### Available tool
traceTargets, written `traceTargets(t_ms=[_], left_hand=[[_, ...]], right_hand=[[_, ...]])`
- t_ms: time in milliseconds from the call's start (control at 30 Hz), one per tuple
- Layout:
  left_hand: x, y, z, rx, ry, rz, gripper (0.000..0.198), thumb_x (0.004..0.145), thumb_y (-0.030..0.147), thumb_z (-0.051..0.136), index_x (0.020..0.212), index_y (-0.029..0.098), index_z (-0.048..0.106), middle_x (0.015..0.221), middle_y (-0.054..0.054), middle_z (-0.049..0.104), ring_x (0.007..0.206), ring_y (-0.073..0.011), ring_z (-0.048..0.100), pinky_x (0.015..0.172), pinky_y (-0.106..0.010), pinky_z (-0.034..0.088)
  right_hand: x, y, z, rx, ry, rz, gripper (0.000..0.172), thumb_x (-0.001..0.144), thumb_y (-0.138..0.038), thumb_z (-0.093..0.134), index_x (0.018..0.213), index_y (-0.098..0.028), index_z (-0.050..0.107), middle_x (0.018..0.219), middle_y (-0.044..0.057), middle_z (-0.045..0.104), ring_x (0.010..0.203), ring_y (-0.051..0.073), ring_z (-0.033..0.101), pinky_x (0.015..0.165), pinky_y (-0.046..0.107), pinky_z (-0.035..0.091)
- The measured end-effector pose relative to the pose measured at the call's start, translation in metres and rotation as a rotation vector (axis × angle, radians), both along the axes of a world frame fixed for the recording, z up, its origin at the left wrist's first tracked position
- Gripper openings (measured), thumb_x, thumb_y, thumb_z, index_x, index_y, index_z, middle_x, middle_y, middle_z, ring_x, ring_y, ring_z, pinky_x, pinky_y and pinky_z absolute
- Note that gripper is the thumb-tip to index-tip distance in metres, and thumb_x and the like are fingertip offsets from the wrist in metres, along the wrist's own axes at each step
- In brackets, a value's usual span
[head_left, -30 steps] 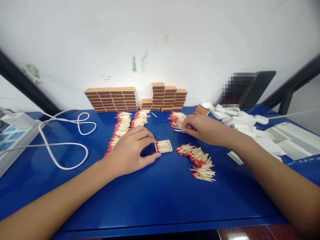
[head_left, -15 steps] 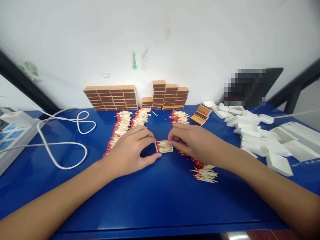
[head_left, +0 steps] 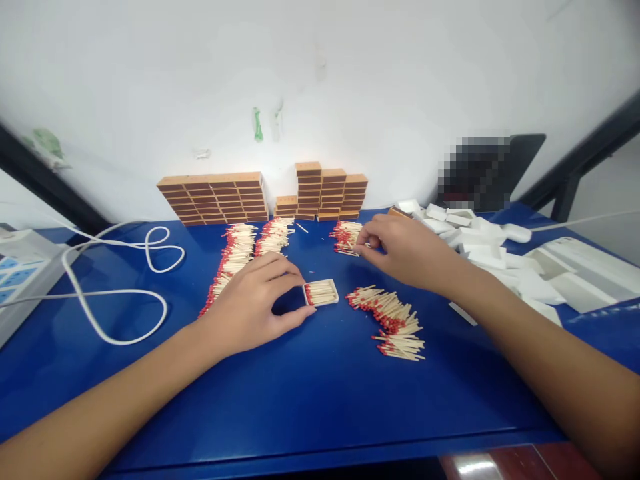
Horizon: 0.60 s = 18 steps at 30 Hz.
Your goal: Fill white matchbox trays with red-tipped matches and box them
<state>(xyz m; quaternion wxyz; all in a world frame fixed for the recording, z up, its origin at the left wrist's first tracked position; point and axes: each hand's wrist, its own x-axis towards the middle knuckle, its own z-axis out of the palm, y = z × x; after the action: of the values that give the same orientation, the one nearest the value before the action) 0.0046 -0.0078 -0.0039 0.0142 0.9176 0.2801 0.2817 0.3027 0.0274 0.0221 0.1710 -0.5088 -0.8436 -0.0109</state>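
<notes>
Matches point(head_left: 321, 293) lie in a white tray point(head_left: 335, 291) on the blue table point(head_left: 300, 400), red heads leftward. The left hand point(head_left: 257, 297) holds the tray's left end between thumb and fingers. The right hand point(head_left: 405, 250) bends its fingertips together at 1 match pile point(head_left: 346, 233) beyond; whether they grip a match cannot be told. Matchboxes point(head_left: 215, 198) stand stacked behind.

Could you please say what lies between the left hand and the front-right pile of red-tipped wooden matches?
A white, rectangular tray holding matches, in the head view.
</notes>
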Motion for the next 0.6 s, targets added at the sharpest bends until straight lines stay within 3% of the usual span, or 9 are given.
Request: traceTargets(t_ms=[200, 600], left_hand=[[0.000, 0.000, 0.001, -0.006, -0.007, 0.002, 0.023, 0.096, 0.038, 0.075, 0.108, 0.018, 0.076, 0.109, -0.010, 0.076, 0.106, -0.0269, 0.070, 0.096, -0.045, 0.060], [-0.001, -0.001, -0.001, -0.006, -0.002, 0.001, 0.024, 0.097, 0.039, 0.074, 0.110, 0.019, 0.076, 0.110, -0.010, 0.076, 0.108, -0.0267, 0.069, 0.097, -0.045, 0.060]], right_hand=[[0.006, 0.010, -0.012, -0.163, -0.056, -0.030, 0.018, 0.096, -0.032, 0.060, 0.084, -0.021, 0.066, 0.091, 0.009, 0.071, 0.085, 0.024, 0.063, 0.072, 0.037, 0.043], [0.004, 0.011, -0.013, -0.182, -0.028, -0.019, 0.016, 0.097, -0.030, 0.059, 0.086, -0.021, 0.065, 0.089, 0.008, 0.070, 0.083, 0.023, 0.062, 0.072, 0.037, 0.044]])
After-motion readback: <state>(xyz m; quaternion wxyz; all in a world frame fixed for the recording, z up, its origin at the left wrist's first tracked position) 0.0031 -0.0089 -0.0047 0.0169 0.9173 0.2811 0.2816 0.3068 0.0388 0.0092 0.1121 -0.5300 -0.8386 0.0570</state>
